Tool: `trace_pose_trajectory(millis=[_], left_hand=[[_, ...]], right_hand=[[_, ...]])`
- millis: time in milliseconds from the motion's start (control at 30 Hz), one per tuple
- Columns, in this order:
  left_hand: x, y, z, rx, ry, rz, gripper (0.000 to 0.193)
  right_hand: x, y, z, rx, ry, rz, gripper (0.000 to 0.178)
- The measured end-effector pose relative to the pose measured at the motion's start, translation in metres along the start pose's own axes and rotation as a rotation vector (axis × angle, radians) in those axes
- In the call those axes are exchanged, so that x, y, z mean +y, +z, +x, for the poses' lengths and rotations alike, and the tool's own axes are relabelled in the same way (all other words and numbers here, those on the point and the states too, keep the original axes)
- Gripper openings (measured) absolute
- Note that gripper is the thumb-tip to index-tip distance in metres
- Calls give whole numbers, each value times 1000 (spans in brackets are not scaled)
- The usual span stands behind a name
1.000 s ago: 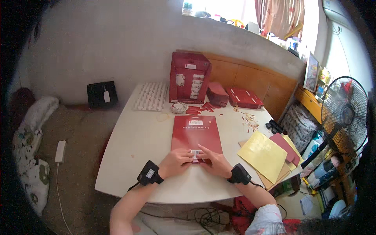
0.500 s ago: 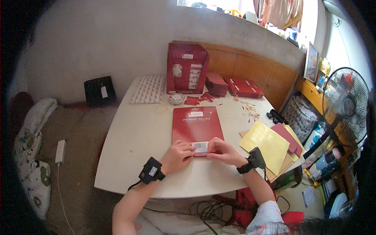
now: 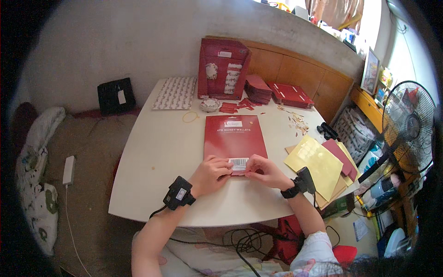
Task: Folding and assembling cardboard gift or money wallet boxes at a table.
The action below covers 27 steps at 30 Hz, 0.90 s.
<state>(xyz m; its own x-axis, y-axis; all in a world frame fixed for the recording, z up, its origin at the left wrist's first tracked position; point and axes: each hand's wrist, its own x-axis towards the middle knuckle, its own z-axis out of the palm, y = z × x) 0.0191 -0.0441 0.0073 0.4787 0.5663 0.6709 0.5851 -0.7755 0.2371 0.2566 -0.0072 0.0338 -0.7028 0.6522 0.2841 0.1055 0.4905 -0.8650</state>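
A flat red cardboard packet (image 3: 235, 141) with white print and a hang slot lies on the white table before me. Across its bottom edge sits a white barcode label (image 3: 238, 162). My left hand (image 3: 211, 177) is closed, its curled fingertips pressing on the packet's bottom edge at the left end of the label. At the label's right end, my right hand (image 3: 267, 173) pinches the bottom edge between thumb and forefinger. The fingers cover both ends of the label. A strapped black device is on each wrist.
Behind the packet stand a red display box (image 3: 220, 76), a stack of red cards (image 3: 258, 90), red packets (image 3: 291, 94) and a patterned sheet (image 3: 175, 93). Peeled scraps (image 3: 297, 122) lie at the right, above yellow sheets (image 3: 316, 164). A fan (image 3: 410, 122) stands beyond the table.
The view has tilted down a little, so the table sits higher in the picture. Both hands stay at the label's ends, with slight finger movement; the right hand has shifted slightly along the bottom edge.
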Motion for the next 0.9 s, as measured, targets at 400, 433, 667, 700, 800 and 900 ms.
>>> trace_pose_trajectory(millis=[400,433,667,700,800,900], left_hand=[[-1,2,1,4,8,15,16],[0,2,1,2,7,14,16],[-1,3,0,-7,3,11,16],[-1,3,0,-6,5,8,16],[-1,1,1,-17,7,12,16],[-1,1,1,-19,0,12,17]], right_hand=[[1,-1,-2,-14,6,-64,12],[-1,0,-2,-19,18,-77,15],[-13,7,-1,10,10,-184,32],[-12,8,0,11,-7,-196,32],[-11,8,1,8,-17,-197,33],[-9,9,1,0,-15,-172,33]])
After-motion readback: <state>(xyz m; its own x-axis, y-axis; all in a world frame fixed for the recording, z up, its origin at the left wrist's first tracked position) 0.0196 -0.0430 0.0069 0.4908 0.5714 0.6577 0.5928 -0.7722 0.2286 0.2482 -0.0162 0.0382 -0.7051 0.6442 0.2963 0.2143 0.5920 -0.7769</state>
